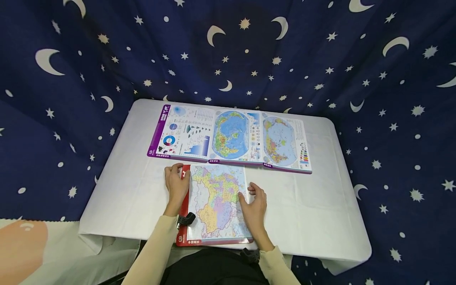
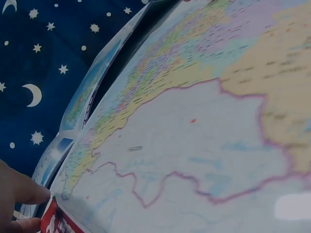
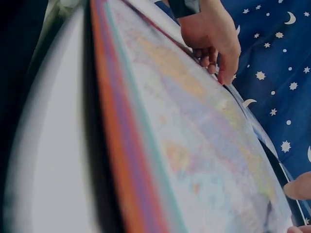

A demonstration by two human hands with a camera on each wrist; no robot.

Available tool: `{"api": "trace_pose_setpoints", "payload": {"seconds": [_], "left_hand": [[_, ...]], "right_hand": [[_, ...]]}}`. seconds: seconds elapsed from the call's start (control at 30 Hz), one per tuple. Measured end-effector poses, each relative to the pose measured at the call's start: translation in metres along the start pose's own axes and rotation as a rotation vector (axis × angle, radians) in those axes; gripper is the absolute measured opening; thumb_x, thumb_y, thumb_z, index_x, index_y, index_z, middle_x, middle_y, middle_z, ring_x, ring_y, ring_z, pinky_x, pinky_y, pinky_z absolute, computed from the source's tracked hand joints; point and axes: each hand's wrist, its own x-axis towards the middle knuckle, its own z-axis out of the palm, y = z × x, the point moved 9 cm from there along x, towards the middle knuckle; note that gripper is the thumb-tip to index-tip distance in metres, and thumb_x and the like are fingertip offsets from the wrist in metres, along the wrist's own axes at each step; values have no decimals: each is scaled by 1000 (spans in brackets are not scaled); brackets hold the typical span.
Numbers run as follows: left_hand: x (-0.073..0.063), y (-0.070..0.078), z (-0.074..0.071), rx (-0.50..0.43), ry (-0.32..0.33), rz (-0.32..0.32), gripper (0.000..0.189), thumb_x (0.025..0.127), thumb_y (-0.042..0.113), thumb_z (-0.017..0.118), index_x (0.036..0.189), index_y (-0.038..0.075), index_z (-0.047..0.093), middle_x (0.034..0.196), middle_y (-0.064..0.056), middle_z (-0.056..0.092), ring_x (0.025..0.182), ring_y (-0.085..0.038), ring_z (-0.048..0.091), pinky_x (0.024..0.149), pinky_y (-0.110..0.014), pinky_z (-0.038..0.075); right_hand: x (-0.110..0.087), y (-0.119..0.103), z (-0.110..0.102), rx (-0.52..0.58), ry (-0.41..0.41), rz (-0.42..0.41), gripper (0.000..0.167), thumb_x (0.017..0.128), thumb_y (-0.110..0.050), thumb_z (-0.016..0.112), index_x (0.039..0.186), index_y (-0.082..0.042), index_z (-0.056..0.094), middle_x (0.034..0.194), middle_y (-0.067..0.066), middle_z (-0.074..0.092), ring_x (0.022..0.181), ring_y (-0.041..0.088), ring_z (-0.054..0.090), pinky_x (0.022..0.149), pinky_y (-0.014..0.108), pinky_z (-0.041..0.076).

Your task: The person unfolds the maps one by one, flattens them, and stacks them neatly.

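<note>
In the head view a folded China map (image 1: 217, 202) with a red left border lies at the table's near edge. My left hand (image 1: 177, 184) grips its upper left corner, thumb over the red border and fingers at the edge. The left wrist view shows fingertips (image 2: 41, 194) right at that red corner. My right hand (image 1: 254, 206) is at the map's right edge, thumb over the printed sheet, the other fingers loosely bent beside the edge with a gap to the thumb. Coloured layers (image 3: 126, 126) of the folded map show along its edge in the right wrist view.
Beyond the China map, a purple-bordered world map (image 1: 231, 136) lies spread in three panels along the back of the white table (image 1: 313, 213). A dark blue curtain (image 1: 246, 59) with moons and stars surrounds the table's back and sides.
</note>
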Motion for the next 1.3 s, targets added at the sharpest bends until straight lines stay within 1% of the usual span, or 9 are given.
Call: {"api": "trace_pose_setpoints", "payload": {"seconds": [0.17, 0.27, 0.4, 0.5, 0.63, 0.77, 0.9, 1.13, 1.3], "left_hand": [[1, -3, 2, 28, -5, 11, 33, 88, 4, 77, 115, -5, 61, 107, -21, 51, 102, -38, 48, 91, -48, 38], [-1, -6, 3, -15, -7, 19, 34, 88, 2, 77, 116, -3, 57, 107, -21, 55, 101, -37, 49, 90, -46, 37], [-3, -7, 2, -111, -28, 47, 38, 89, 0, 76, 121, 0, 56, 97, -19, 64, 86, -31, 50, 79, -38, 35], [-6, -8, 3, -192, -80, 57, 40, 91, -1, 74, 127, 2, 57, 92, -18, 69, 74, -24, 46, 70, -30, 32], [-12, -13, 6, -252, -163, 29, 42, 96, 4, 73, 135, 4, 57, 104, -17, 76, 74, -14, 51, 66, -20, 38], [-19, -16, 5, -217, -193, 13, 37, 98, 13, 74, 131, 2, 61, 101, -16, 77, 81, -17, 61, 69, -23, 50], [-25, -15, 3, -196, -239, 23, 31, 99, 17, 73, 125, 3, 64, 94, -15, 75, 80, -18, 62, 69, -27, 52], [-38, -17, -1, -174, -396, 59, 38, 103, 23, 70, 135, 5, 61, 96, -14, 76, 75, -13, 65, 66, -25, 54], [-46, -22, -7, -156, -529, 63, 36, 103, 26, 70, 134, 9, 63, 95, -9, 79, 70, -11, 65, 65, -25, 53]], "right_hand": [[1, 1, 2, -38, -18, 26, 61, 81, -13, 92, 134, -1, 65, 113, 15, 64, 102, 30, 55, 90, 42, 41], [2, 2, 4, -46, -29, 38, 61, 79, -10, 92, 133, -2, 67, 114, 15, 62, 103, 30, 54, 90, 42, 41], [3, 3, 3, -41, -23, 53, 60, 79, -7, 92, 133, -3, 66, 114, 14, 62, 103, 30, 53, 91, 41, 40], [3, 5, 2, -14, -5, 68, 59, 78, -4, 91, 132, -4, 66, 114, 14, 62, 102, 30, 53, 91, 39, 38], [3, 6, 0, 31, 11, 86, 56, 76, 0, 91, 127, -2, 66, 110, 15, 62, 99, 30, 52, 89, 35, 36], [4, 7, 0, 34, 7, 103, 54, 75, 0, 91, 123, -2, 66, 103, 13, 60, 94, 26, 51, 86, 32, 36], [6, 8, -1, -12, -18, 113, 46, 75, -5, 93, 115, -2, 70, 96, 10, 59, 88, 23, 51, 82, 32, 37], [7, 6, -3, -72, -32, 103, 35, 77, -9, 93, 101, -1, 69, 91, 11, 58, 85, 24, 49, 81, 33, 37], [5, 5, -2, -124, -29, 92, 33, 80, -14, 92, 97, -1, 66, 90, 10, 56, 85, 24, 48, 81, 34, 37]]}}
